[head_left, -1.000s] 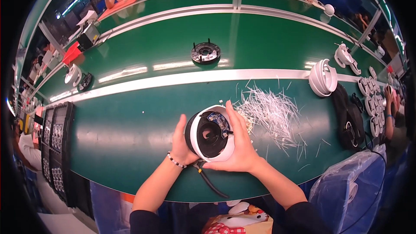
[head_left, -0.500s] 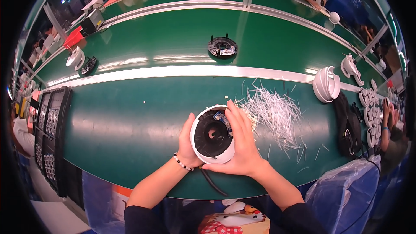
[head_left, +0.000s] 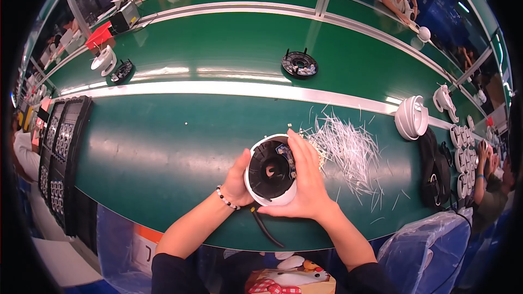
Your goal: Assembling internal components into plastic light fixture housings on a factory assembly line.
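Between my two hands, above the near green table, is a white round housing (head_left: 279,198), its open side up. Inside it sits a black plastic disc (head_left: 267,177) with a round hole in the middle and a small blue circuit board (head_left: 284,151) along its right edge. My left hand (head_left: 238,181) grips the housing's left side. My right hand (head_left: 306,179) curves round its right side, fingers at the far rim and thumb along the near side. Below them a dark tool handle or tube (head_left: 267,230) with a yellow end lies on the table.
White plastic strips (head_left: 348,152) lie heaped right of my hands. A black rack (head_left: 61,158) with small parts stands at the left. Beyond a metal rail, a black disc (head_left: 300,65) rests on a green belt. White housings (head_left: 411,118) and a black bag (head_left: 435,169) are at the right.
The whole view has tilted and shifted slightly. The black disc beyond the rail sits further right. Both hands still grip the housing, which has turned a little.
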`<act>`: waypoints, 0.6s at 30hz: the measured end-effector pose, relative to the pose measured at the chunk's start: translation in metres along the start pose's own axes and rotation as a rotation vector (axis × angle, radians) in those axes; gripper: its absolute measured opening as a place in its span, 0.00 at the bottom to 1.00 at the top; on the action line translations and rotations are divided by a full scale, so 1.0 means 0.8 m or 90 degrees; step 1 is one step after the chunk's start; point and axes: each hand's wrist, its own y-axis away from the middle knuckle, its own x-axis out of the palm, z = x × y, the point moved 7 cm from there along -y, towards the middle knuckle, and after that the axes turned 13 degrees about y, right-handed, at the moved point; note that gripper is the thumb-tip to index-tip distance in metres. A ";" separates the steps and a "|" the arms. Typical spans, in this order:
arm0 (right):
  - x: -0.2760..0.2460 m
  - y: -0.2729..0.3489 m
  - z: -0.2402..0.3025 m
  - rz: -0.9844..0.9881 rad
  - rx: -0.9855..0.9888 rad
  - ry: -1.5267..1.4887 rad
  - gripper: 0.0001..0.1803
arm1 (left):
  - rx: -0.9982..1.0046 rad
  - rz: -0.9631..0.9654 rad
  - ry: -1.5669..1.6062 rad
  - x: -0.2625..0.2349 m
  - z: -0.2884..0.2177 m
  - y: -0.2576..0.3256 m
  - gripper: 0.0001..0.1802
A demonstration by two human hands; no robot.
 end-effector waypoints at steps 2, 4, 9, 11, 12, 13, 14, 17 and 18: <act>0.002 0.001 -0.004 -0.016 0.016 0.005 0.63 | 0.064 -0.054 -0.052 -0.001 -0.005 -0.003 0.38; 0.003 0.001 -0.006 -0.030 0.021 -0.014 0.60 | 0.063 -0.053 -0.036 0.000 -0.004 -0.004 0.36; 0.010 0.003 0.000 -0.091 0.066 0.009 0.57 | 0.105 -0.041 0.052 0.015 -0.012 0.000 0.31; 0.005 0.007 0.002 -0.142 0.094 0.039 0.55 | 0.197 -0.047 0.003 0.029 -0.019 -0.004 0.32; 0.004 0.008 0.001 -0.147 0.096 0.034 0.55 | 0.200 -0.042 0.005 0.031 -0.021 -0.005 0.34; 0.000 0.010 -0.005 -0.155 0.102 0.035 0.54 | 0.202 -0.076 0.027 0.024 -0.018 -0.009 0.33; -0.005 0.013 -0.013 -0.172 0.086 0.020 0.54 | 0.198 -0.102 0.051 0.018 -0.013 -0.018 0.33; -0.029 0.020 -0.023 -0.190 0.015 0.008 0.50 | 0.209 -0.213 0.074 0.015 -0.021 -0.023 0.26; -0.051 0.021 -0.031 -0.214 0.003 0.073 0.48 | 0.215 -0.222 0.061 0.015 -0.029 -0.027 0.26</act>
